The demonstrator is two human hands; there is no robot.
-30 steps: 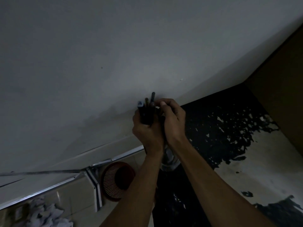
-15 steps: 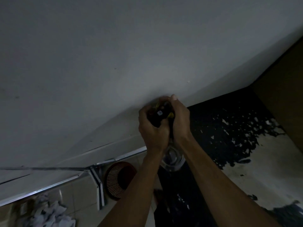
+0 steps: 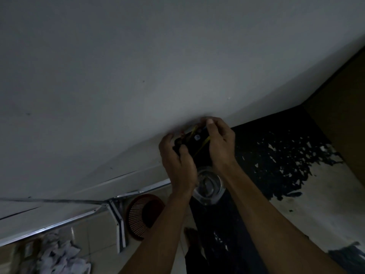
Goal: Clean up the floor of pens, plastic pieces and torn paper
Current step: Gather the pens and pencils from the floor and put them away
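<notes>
Gripping a dark bundle of pens (image 3: 192,144), the left hand (image 3: 178,165) curls its fingers round the bundle's lower left side, thumb across the front. The right hand (image 3: 221,144) holds the bundle's right side with fingers curled over the top, and its thumb and forefinger pinch a thin yellow band (image 3: 201,148) that is stretched slantwise across the pens. A small pale cap end (image 3: 197,137) shows on the bundle between the two hands. The bundle is held in the air, in front of a plain grey wall (image 3: 138,76).

Right below the hands a clear glass jar (image 3: 208,184) stands with its mouth facing up; what it rests on is too dark to tell. To its left a reddish round basket (image 3: 142,214) leans by a metal frame (image 3: 118,220) on the tiled floor. Torn paper (image 3: 59,256) lies heaped at the floor's lower left corner. At right the floor (image 3: 316,204) is pale with a large black flaking patch (image 3: 276,155).
</notes>
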